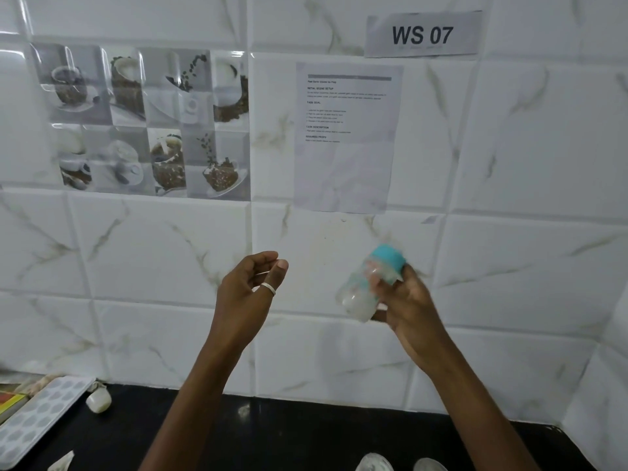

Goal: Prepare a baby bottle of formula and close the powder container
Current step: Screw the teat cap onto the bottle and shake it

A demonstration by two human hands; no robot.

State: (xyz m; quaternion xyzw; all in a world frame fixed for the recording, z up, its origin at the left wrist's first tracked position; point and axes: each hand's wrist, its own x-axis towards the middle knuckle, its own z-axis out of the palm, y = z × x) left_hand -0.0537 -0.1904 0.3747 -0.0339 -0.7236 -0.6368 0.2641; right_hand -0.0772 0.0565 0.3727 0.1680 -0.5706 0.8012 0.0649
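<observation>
My right hand is raised in front of the tiled wall and grips a small clear baby bottle with a teal collar. The bottle is blurred and tilted, with its teal top up to the right and whitish liquid in its lower end. To the left of it, my left hand is held up empty, fingers loosely curled and apart, a ring on one finger. The powder container cannot be told apart from the white objects at the bottom edge.
A black counter runs below the wall. At its left lie a dotted white tray, a small white cap-like piece and a coloured box. Two white round objects show at the bottom edge.
</observation>
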